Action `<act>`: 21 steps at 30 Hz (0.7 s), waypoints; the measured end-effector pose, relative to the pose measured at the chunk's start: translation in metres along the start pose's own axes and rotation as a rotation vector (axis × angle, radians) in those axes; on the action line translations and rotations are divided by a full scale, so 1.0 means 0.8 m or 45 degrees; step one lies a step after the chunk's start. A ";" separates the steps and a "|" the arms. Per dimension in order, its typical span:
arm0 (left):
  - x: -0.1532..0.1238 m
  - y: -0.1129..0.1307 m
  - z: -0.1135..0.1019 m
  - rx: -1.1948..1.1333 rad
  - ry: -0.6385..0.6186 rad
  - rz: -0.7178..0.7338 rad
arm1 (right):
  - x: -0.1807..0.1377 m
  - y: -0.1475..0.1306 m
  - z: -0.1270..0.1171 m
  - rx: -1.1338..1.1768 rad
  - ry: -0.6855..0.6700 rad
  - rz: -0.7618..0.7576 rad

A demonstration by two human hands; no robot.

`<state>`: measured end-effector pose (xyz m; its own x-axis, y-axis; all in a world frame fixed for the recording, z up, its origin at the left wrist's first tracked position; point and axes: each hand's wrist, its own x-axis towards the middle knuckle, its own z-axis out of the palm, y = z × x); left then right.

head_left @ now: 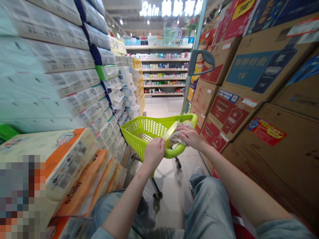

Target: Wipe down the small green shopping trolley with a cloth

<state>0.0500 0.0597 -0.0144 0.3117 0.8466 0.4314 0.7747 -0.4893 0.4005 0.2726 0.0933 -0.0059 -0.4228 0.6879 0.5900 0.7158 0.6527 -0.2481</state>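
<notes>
A lime-green shopping basket on wheels (142, 131) stands in the aisle in front of my knees. My left hand (154, 151) is closed in a fist around the basket's near rim. My right hand (190, 135) lies over a crumpled printed packet (174, 136) with a yellow strip, pressing it against the rim at the basket's near right corner; its fingers are curled on the packet. The basket's grey pull handle (203, 56) rises on a metal pole at the right.
Wrapped tissue packs (62, 83) are stacked high along the left; orange packs (74, 172) lie lower. Brown and red cartons (261, 99) fill the right side. Store shelves (164, 69) close the aisle's far end. Tiled floor (171, 186) lies between.
</notes>
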 end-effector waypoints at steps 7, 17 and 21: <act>0.014 -0.045 0.034 0.266 -0.125 -0.041 | -0.028 -0.001 -0.012 0.051 0.033 -0.010; 0.010 -0.022 0.043 0.317 -0.096 -0.063 | -0.059 -0.119 0.034 -0.523 0.369 0.320; 0.011 -0.016 0.046 0.311 -0.096 -0.071 | -0.030 -0.128 0.034 -0.784 0.098 0.425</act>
<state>0.0627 0.0812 -0.0456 0.2977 0.8885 0.3492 0.8988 -0.3842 0.2111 0.1944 0.0190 -0.0154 -0.1013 0.7807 0.6166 0.9945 0.0965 0.0412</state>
